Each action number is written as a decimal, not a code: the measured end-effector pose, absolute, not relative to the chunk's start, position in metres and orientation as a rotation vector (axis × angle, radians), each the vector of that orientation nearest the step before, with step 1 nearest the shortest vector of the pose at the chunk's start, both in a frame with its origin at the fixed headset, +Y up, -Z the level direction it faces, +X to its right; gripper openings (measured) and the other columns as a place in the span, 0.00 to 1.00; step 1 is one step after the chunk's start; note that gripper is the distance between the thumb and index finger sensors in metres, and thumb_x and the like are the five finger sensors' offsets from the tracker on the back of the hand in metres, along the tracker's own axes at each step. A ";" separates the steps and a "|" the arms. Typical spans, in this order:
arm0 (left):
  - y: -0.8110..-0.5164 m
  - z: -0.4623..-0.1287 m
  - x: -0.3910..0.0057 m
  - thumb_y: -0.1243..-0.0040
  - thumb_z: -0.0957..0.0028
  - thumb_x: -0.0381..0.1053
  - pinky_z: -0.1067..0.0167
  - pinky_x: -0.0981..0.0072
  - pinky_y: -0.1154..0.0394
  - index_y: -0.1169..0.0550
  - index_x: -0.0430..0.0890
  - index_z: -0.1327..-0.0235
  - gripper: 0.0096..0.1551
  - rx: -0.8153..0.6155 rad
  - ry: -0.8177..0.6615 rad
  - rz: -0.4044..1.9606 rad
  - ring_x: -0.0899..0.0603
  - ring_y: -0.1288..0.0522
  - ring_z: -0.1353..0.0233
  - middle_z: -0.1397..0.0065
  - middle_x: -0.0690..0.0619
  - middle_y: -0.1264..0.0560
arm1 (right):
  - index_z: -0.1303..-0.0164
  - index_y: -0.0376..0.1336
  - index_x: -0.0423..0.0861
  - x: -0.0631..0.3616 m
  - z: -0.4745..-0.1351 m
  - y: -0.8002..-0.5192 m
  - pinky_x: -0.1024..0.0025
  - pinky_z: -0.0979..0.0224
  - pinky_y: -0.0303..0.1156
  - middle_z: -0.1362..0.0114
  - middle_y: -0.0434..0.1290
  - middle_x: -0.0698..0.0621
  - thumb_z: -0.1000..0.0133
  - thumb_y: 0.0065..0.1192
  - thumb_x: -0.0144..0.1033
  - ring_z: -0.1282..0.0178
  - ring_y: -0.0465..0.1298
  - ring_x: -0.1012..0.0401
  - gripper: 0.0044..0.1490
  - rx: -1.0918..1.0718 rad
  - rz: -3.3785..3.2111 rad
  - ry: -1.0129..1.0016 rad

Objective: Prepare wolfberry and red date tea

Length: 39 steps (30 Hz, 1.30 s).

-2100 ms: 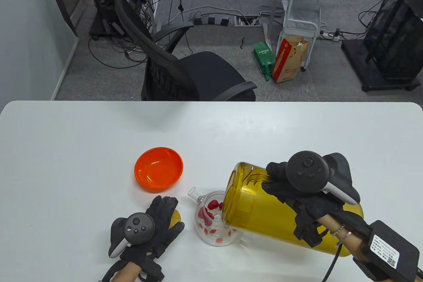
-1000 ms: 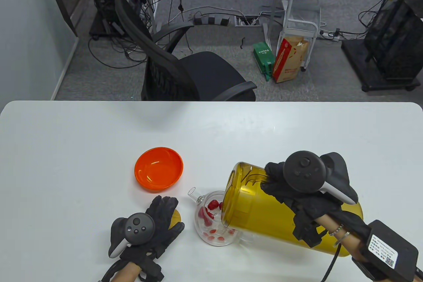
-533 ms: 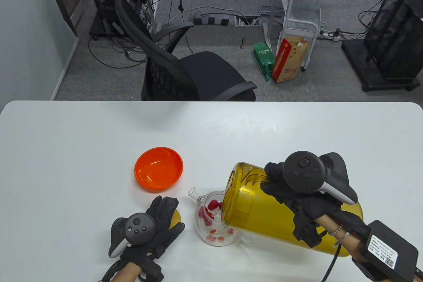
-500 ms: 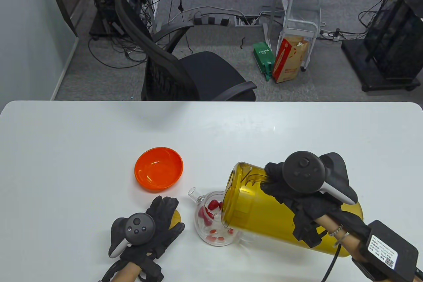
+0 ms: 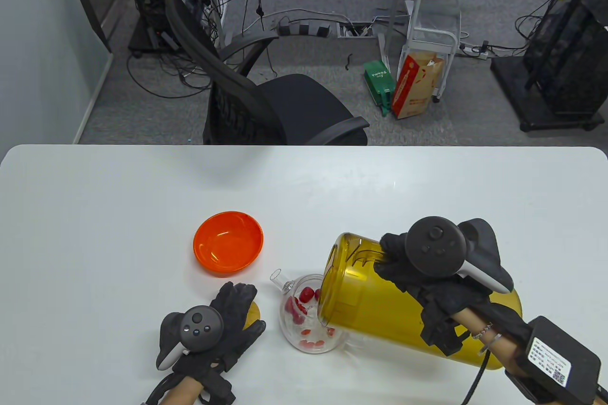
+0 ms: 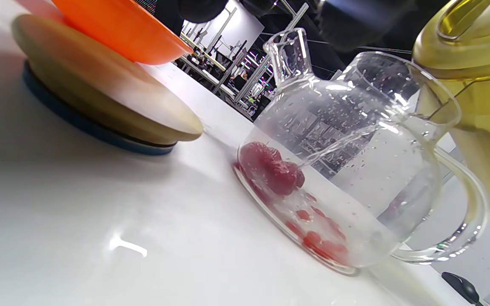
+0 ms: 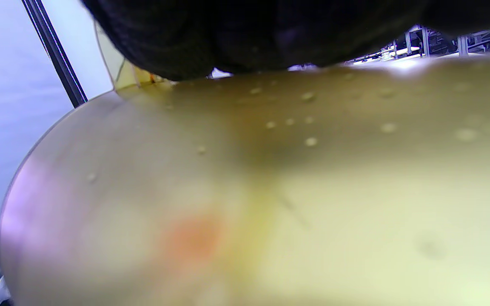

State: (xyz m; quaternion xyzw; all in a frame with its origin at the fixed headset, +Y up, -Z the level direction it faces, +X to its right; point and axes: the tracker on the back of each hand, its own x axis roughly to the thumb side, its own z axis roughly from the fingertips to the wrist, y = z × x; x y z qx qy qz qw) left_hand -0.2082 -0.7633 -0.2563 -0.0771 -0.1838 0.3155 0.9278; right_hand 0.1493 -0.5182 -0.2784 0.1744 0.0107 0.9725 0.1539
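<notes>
Right hand (image 5: 427, 277) gripped tilted yellow jug (image 5: 375, 300), mouth over glass teapot (image 5: 308, 324) rim; left hand (image 5: 223, 324) lay flat on lid (image 6: 100, 106).

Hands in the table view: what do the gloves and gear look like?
Both the left hand and right hand wear black gloves with dark grey round trackers with white handles. The right forearm carries a black box with a white label, a cable and a bracelet.

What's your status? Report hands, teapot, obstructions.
Right hand grips yellow jug, tipped over glass teapot. Left hand rests on wooden lid. Red fruit in teapot. Orange bowl stands apart.
</notes>
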 end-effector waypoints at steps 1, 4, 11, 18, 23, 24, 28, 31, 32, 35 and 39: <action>-0.763 -0.256 -0.208 0.48 0.37 0.63 0.27 0.33 0.53 0.47 0.42 0.18 0.44 -0.158 -0.377 0.646 0.28 0.55 0.15 0.13 0.35 0.47 | 0.52 0.73 0.39 0.149 -0.278 -0.518 0.53 0.63 0.77 0.61 0.78 0.44 0.42 0.71 0.45 0.73 0.78 0.55 0.22 0.500 2.789 0.032; -0.763 -0.256 -0.208 0.48 0.37 0.63 0.27 0.33 0.53 0.47 0.42 0.18 0.44 -0.160 -0.377 0.647 0.28 0.55 0.15 0.13 0.35 0.47 | 0.52 0.73 0.39 0.149 -0.278 -0.518 0.53 0.63 0.77 0.61 0.78 0.44 0.42 0.71 0.45 0.73 0.78 0.55 0.22 0.501 2.792 0.033; -0.764 -0.256 -0.208 0.48 0.37 0.63 0.27 0.33 0.53 0.47 0.42 0.18 0.44 -0.161 -0.376 0.649 0.28 0.55 0.15 0.13 0.35 0.47 | 0.52 0.73 0.39 0.148 -0.278 -0.518 0.53 0.62 0.77 0.61 0.78 0.44 0.41 0.71 0.45 0.73 0.78 0.55 0.22 0.503 2.797 0.031; -0.763 -0.256 -0.208 0.48 0.37 0.63 0.27 0.33 0.53 0.47 0.42 0.18 0.44 -0.161 -0.376 0.649 0.28 0.55 0.15 0.13 0.35 0.47 | 0.52 0.73 0.39 0.147 -0.278 -0.517 0.53 0.62 0.77 0.61 0.78 0.44 0.41 0.71 0.45 0.73 0.78 0.55 0.22 0.502 2.799 0.033; -0.763 -0.256 -0.208 0.48 0.37 0.63 0.27 0.34 0.53 0.47 0.42 0.18 0.44 -0.159 -0.376 0.650 0.28 0.55 0.15 0.13 0.35 0.47 | 0.52 0.73 0.39 0.147 -0.278 -0.517 0.53 0.62 0.77 0.61 0.78 0.44 0.41 0.71 0.45 0.73 0.78 0.55 0.22 0.503 2.803 0.035; -0.763 -0.256 -0.208 0.48 0.37 0.63 0.27 0.33 0.53 0.47 0.42 0.18 0.44 -0.159 -0.376 0.650 0.28 0.55 0.16 0.13 0.35 0.47 | 0.52 0.73 0.39 0.147 -0.278 -0.517 0.53 0.62 0.77 0.61 0.78 0.44 0.41 0.71 0.45 0.73 0.78 0.55 0.22 0.503 2.803 0.035; -0.764 -0.256 -0.208 0.48 0.37 0.63 0.27 0.33 0.53 0.47 0.42 0.18 0.44 -0.160 -0.376 0.651 0.28 0.55 0.15 0.13 0.35 0.47 | 0.52 0.73 0.39 0.147 -0.278 -0.517 0.53 0.62 0.77 0.61 0.78 0.44 0.41 0.71 0.45 0.73 0.78 0.55 0.22 0.500 2.803 0.036; -0.764 -0.256 -0.208 0.48 0.37 0.63 0.27 0.34 0.53 0.48 0.42 0.18 0.44 -0.161 -0.376 0.651 0.28 0.55 0.15 0.13 0.35 0.47 | 0.52 0.73 0.39 0.147 -0.277 -0.517 0.53 0.62 0.77 0.61 0.78 0.44 0.41 0.71 0.45 0.73 0.78 0.55 0.22 0.499 2.804 0.036; -0.764 -0.256 -0.208 0.48 0.37 0.63 0.27 0.33 0.53 0.47 0.42 0.18 0.44 -0.161 -0.376 0.651 0.28 0.55 0.15 0.13 0.35 0.47 | 0.52 0.73 0.39 0.147 -0.277 -0.517 0.53 0.62 0.77 0.61 0.78 0.44 0.41 0.71 0.45 0.73 0.78 0.55 0.22 0.499 2.804 0.036; -0.764 -0.256 -0.208 0.48 0.36 0.63 0.27 0.34 0.53 0.48 0.42 0.18 0.44 -0.161 -0.376 0.651 0.28 0.55 0.15 0.13 0.35 0.47 | 0.52 0.73 0.39 0.147 -0.277 -0.517 0.52 0.62 0.77 0.61 0.78 0.44 0.41 0.71 0.45 0.72 0.78 0.55 0.22 0.497 2.806 0.037; -0.764 -0.256 -0.208 0.48 0.36 0.63 0.27 0.34 0.53 0.48 0.42 0.18 0.44 -0.160 -0.375 0.651 0.28 0.55 0.15 0.13 0.35 0.47 | 0.52 0.72 0.39 0.146 -0.277 -0.516 0.52 0.62 0.77 0.61 0.78 0.44 0.41 0.71 0.45 0.72 0.78 0.55 0.22 0.496 2.807 0.039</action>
